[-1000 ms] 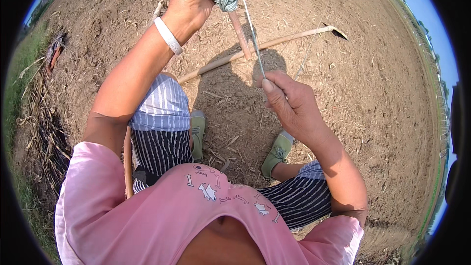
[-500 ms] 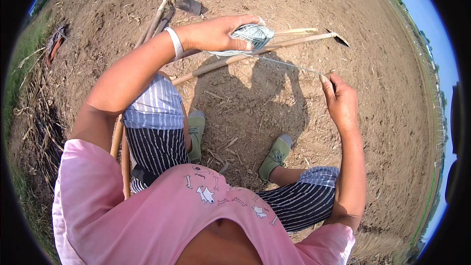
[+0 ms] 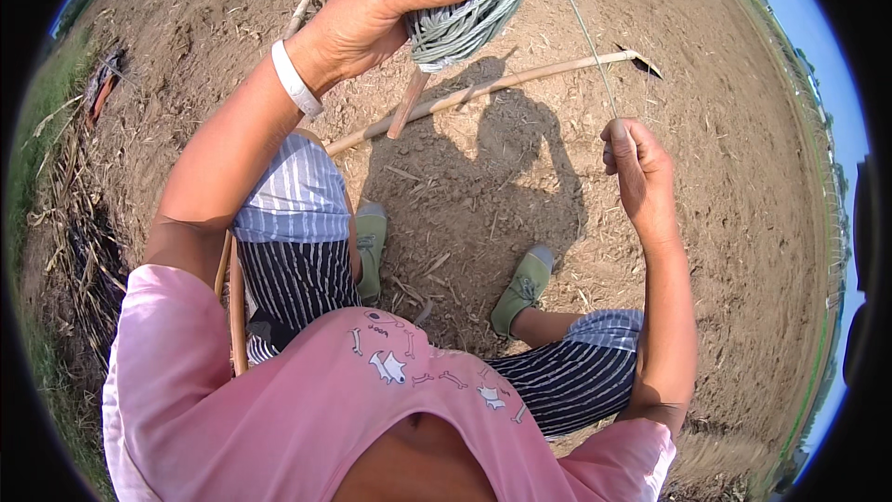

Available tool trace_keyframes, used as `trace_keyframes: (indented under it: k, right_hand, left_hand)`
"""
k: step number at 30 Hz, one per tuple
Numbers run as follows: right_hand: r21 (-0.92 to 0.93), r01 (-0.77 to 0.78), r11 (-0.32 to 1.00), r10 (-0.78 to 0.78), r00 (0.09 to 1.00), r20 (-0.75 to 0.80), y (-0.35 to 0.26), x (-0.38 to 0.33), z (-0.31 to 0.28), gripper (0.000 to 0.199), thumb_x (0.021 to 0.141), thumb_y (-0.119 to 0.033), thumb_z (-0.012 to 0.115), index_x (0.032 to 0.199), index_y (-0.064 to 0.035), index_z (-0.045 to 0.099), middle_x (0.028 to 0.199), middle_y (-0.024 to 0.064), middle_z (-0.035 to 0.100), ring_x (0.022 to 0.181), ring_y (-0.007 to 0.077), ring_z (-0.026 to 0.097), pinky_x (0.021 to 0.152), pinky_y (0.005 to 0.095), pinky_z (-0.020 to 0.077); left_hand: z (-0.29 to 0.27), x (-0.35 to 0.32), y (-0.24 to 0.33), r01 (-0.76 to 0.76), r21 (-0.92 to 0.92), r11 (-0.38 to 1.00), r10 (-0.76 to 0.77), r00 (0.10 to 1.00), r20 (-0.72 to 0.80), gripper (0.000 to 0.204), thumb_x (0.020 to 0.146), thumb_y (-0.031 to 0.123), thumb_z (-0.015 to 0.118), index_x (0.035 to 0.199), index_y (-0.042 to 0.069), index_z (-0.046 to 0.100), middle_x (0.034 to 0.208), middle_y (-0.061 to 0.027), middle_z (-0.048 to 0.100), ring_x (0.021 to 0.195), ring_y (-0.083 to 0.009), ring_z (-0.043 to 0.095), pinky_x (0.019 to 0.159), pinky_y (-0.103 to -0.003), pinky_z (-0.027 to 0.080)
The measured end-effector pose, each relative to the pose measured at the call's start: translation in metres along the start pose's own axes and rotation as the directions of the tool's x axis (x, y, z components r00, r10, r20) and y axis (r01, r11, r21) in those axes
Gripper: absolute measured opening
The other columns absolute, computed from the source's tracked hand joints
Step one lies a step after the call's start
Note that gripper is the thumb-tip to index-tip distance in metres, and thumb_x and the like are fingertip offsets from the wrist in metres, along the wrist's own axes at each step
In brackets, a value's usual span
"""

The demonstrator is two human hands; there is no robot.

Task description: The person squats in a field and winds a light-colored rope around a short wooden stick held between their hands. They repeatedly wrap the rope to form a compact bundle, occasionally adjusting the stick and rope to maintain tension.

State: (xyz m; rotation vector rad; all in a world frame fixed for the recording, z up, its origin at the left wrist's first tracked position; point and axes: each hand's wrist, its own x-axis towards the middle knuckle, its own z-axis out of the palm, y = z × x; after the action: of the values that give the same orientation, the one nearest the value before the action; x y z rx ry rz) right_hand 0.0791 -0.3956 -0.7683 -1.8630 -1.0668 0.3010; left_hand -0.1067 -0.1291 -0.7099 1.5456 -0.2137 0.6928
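High at the top of the view, my left hand (image 3: 376, 14) grips a thick bundle of grey-green cord (image 3: 478, 9), its thumb lying across the windings. A short wooden stick (image 3: 409, 104) juts out below the bundle, which looks wound around it. From the bundle's right side a single taut strand of cord (image 3: 578, 23) runs down to my right hand (image 3: 639, 167). The fingers of that hand are closed on the strand, well to the right of the bundle. The top of the bundle is cut off by the frame edge.
A long-handled hoe (image 3: 520, 84) lies on the bare soil beyond my feet, near my green shoes (image 3: 523, 290). Another wooden handle (image 3: 299, 14) shows behind my left wrist. Dry stalks (image 3: 79, 214) and grass line the left edge.
My left hand has raised the cord bundle and turned it more upright, with the stick's end now pointing down. The strand slopes more steeply; my right hand has shifted only slightly.
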Motion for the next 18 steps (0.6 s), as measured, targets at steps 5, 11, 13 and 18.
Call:
trace_keyframes:
  k: [5,11,13,18]
  right_hand:
    - [0.172,0.136,0.976,-0.175,0.956,0.234,-0.069,-0.019,0.044,0.026,0.103,-0.027,0.051,0.101,-0.0027,0.061,0.076,0.0043,0.056,0.063,0.0147,0.054,0.061,0.0277,0.0459]
    - [-0.017,0.136,0.991,-0.110,0.860,0.498,-0.045,-0.023,0.097,0.027,0.101,-0.029,0.050,0.113,-0.0087,0.062,0.087,0.0220,0.065,0.082,0.0425,0.063,0.071,0.0461,0.0501]
    - [-0.240,0.156,0.958,-0.023,0.878,0.478,-0.018,-0.011,0.090,0.029,0.100,-0.031,0.049,0.115,-0.0099,0.062,0.087,0.0225,0.066,0.084,0.0423,0.064,0.072,0.0485,0.0499]
    - [-0.418,-0.065,0.906,0.103,0.992,0.070,0.035,0.011,0.022,0.026,0.099,-0.033,0.054,0.105,-0.0098,0.064,0.081,0.0187,0.066,0.077,0.0391,0.064,0.067,0.0441,0.0495]
  left_hand:
    - [-0.022,0.017,-0.014,0.012,-0.353,0.935,-0.142,0.927,-0.346,0.056,0.092,0.025,0.066,0.140,0.003,0.045,0.126,-0.0135,0.061,0.116,-0.0230,0.060,0.098,-0.035,0.052]
    - [-0.028,0.022,-0.019,0.118,-0.753,0.647,-0.370,0.912,-0.176,0.052,0.094,0.025,0.063,0.139,0.003,0.046,0.124,-0.0139,0.062,0.114,-0.0231,0.062,0.097,-0.034,0.053]
    - [-0.023,0.020,-0.022,0.200,-0.767,0.610,-0.368,0.928,-0.051,0.051,0.095,0.025,0.062,0.138,0.003,0.046,0.123,-0.0140,0.063,0.113,-0.0232,0.063,0.096,-0.034,0.054]
    - [-0.002,-0.004,-0.034,0.306,0.175,0.936,-0.313,0.950,0.010,0.053,0.097,0.031,0.060,0.141,0.007,0.044,0.126,-0.0138,0.061,0.115,-0.0232,0.061,0.098,-0.036,0.051]
